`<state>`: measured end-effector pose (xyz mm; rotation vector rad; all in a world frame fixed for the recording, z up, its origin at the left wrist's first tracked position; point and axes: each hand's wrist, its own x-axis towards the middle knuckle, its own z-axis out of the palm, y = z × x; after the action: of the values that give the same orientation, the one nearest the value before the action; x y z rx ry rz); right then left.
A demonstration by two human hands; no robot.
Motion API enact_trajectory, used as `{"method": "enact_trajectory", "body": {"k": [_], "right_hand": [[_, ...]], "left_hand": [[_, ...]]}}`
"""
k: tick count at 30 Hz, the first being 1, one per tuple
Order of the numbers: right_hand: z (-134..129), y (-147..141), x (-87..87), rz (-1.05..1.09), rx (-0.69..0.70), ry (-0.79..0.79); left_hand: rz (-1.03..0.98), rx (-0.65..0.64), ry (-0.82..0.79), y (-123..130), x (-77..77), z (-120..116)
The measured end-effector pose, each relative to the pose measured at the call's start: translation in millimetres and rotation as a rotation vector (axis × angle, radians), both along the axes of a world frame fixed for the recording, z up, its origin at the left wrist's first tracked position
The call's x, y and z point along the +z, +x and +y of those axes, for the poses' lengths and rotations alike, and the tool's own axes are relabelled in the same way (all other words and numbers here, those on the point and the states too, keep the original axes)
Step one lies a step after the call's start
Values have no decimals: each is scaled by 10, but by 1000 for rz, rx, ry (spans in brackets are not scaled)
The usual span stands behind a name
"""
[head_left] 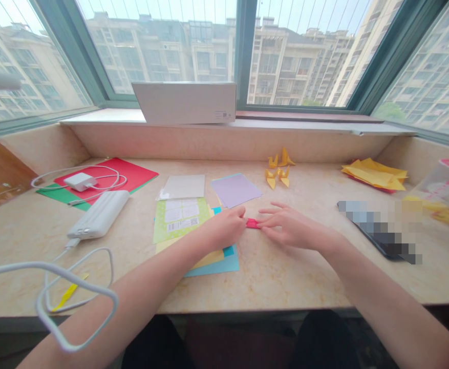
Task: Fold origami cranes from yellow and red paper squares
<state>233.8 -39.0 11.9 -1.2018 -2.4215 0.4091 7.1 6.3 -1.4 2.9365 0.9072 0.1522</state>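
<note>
A small folded piece of pink paper point(252, 223) lies between my two hands, low over the tabletop. My left hand point(228, 225) is closed, its fingers curled in and gripping the paper's left end. At the right end, my right hand point(291, 225) pinches the paper between thumb and forefinger while its other fingers fan out. The fingertips cover both ends, so the full folded shape is hidden. Beneath my left forearm and hand are a green dotted paper packet point(178, 218) and blue sheets point(216, 265). A lilac square sheet point(237, 189) is just beyond my hands.
Several folded yellow paper cranes point(278, 171) stand at the back. Yellow sheets point(373, 173) and a phone point(378, 230) lie rightward, near a clear plastic container point(447, 184). Leftward are a white power bank point(99, 215), a looping cable point(112, 300) and red paper point(132, 174).
</note>
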Motion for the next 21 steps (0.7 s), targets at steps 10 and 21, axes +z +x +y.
{"method": "enact_trajectory", "body": {"k": [10, 21], "right_hand": [[173, -99, -255, -83, 13, 203], [204, -152, -247, -13, -81, 185]], "left_hand": [[-70, -48, 128, -64, 41, 36], [-209, -58, 103, -71, -21, 96]]}}
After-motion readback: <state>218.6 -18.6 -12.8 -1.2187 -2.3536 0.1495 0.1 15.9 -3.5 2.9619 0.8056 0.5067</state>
